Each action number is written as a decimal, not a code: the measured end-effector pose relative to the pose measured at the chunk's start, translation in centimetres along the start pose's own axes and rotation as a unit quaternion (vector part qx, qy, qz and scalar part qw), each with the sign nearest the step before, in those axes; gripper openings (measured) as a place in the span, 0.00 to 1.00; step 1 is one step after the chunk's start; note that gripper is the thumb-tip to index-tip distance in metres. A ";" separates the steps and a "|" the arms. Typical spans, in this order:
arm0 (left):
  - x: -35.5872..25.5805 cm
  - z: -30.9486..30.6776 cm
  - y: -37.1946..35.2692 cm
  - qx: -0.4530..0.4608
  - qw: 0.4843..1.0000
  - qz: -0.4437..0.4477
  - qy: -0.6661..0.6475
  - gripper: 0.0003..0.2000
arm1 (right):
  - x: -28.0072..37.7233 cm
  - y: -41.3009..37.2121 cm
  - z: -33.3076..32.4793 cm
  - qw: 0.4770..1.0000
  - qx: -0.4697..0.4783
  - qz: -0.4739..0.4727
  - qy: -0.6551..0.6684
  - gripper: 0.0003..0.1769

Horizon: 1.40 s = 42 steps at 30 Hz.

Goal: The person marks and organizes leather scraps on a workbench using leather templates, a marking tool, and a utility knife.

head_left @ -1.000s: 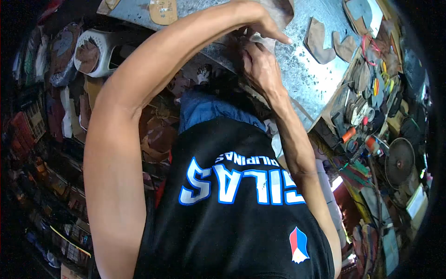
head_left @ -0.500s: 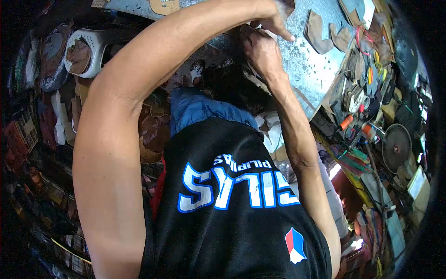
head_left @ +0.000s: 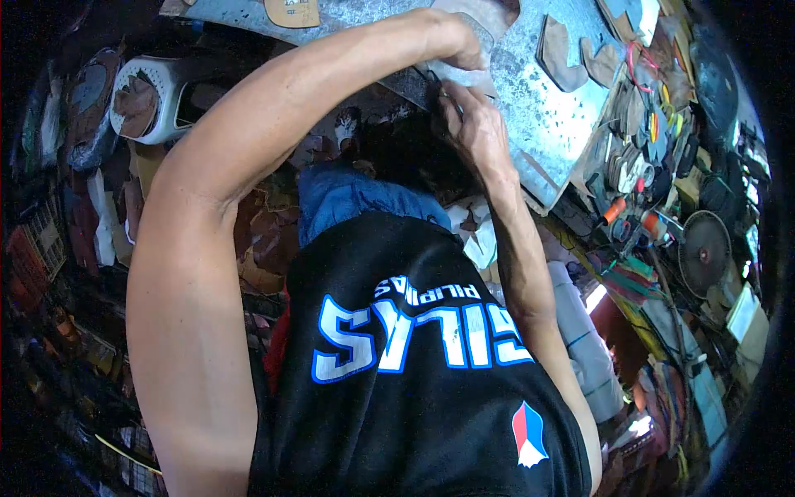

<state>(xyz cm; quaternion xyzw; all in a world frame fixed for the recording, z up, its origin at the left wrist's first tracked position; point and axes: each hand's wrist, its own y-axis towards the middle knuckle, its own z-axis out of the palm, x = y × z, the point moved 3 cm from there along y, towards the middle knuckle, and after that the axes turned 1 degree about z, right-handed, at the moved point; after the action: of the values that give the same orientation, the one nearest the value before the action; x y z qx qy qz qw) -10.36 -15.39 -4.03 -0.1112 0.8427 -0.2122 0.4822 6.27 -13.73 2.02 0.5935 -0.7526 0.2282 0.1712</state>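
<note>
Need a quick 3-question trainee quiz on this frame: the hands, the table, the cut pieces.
1. True or false: the left hand rests on the pale piece lying on the metal-topped table.
2. Where is the right hand? A) at the table's near edge, just below the pale piece; B) on the person's lap; C) at the table's far edge.
3. What colour are the two cut pieces lying on the table to the right of both hands in the head view?

Key: 1 true; 2 A; 3 brown.
</note>
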 end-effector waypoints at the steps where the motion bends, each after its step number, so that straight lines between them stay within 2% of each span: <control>1: -1.1 0.1 -1.0 -0.001 1.000 0.002 0.002 0.32 | 0.1 -0.5 -0.2 1.000 0.001 0.002 -0.001 0.14; 2: -2.1 0.5 -2.3 -0.055 0.993 -0.032 0.104 0.25 | 0.0 -0.7 -0.2 1.000 -0.002 0.002 -0.002 0.14; 4: -4.1 0.7 -4.9 -0.162 0.935 -0.098 0.301 0.13 | -0.3 -1.1 -0.1 1.000 -0.005 -0.002 0.020 0.14; 5: -4.0 1.5 -4.6 -0.206 0.920 -0.075 0.325 0.15 | -0.3 -1.1 -0.1 1.000 -0.008 0.000 0.020 0.14; 9: -4.9 2.8 -4.4 -0.210 0.891 -0.071 0.397 0.15 | -0.5 -1.3 -0.1 1.000 -0.003 -0.005 0.013 0.14; 13: -5.2 3.0 -4.9 -0.189 0.890 -0.060 0.411 0.18 | -0.9 -2.3 -0.1 0.999 -0.026 -0.030 0.017 0.15; 16: -4.9 3.3 -4.6 -0.174 0.901 -0.092 0.388 0.18 | -0.9 -3.3 -0.3 0.999 -0.041 -0.025 0.024 0.13; 18: -4.7 3.4 -4.6 -0.197 0.897 -0.080 0.388 0.18 | -0.8 -3.6 -0.3 0.998 -0.042 -0.014 0.032 0.13; 22: -4.6 3.6 -4.4 -0.180 0.892 -0.093 0.405 0.18 | -0.9 -4.0 -0.4 0.999 -0.031 0.017 0.039 0.13; 28: -4.7 3.5 -4.9 -0.193 0.899 -0.082 0.385 0.16 | -1.0 -4.2 -0.3 0.999 -0.033 0.012 0.035 0.13; 29: -4.7 3.5 -5.2 -0.207 0.896 -0.076 0.385 0.18 | -1.0 -4.2 -0.4 0.999 -0.032 0.010 0.034 0.13; 31: -4.8 3.7 -5.3 -0.224 0.893 -0.078 0.383 0.21 | -1.0 -4.1 -0.5 0.998 -0.020 0.018 0.060 0.14; 33: -4.9 3.6 -5.2 -0.213 0.888 -0.098 0.396 0.14 | -1.0 -3.9 -0.6 0.998 -0.013 0.016 0.063 0.14; 37: -4.8 4.0 -5.6 -0.240 0.888 -0.114 0.376 0.14 | -1.6 -3.5 -1.1 0.999 0.020 -0.008 0.049 0.14; 39: -4.6 4.2 -5.6 -0.259 0.898 -0.133 0.330 0.21 | -1.9 -3.1 -1.2 0.997 0.044 -0.040 0.042 0.15; 40: -4.4 4.4 -5.6 -0.264 0.895 -0.140 0.331 0.21 | -2.1 -2.8 -1.6 0.997 0.045 -0.049 0.043 0.15; 42: -4.5 4.5 -5.9 -0.303 0.882 -0.144 0.330 0.23 | -2.5 -2.0 -2.3 0.992 0.109 -0.057 0.001 0.16</control>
<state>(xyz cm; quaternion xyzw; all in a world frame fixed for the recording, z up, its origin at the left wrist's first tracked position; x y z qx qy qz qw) -4.30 -20.03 0.14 -0.2955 0.9509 -0.0385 0.0829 8.82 -10.82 2.87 0.6500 -0.6881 0.2997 0.1193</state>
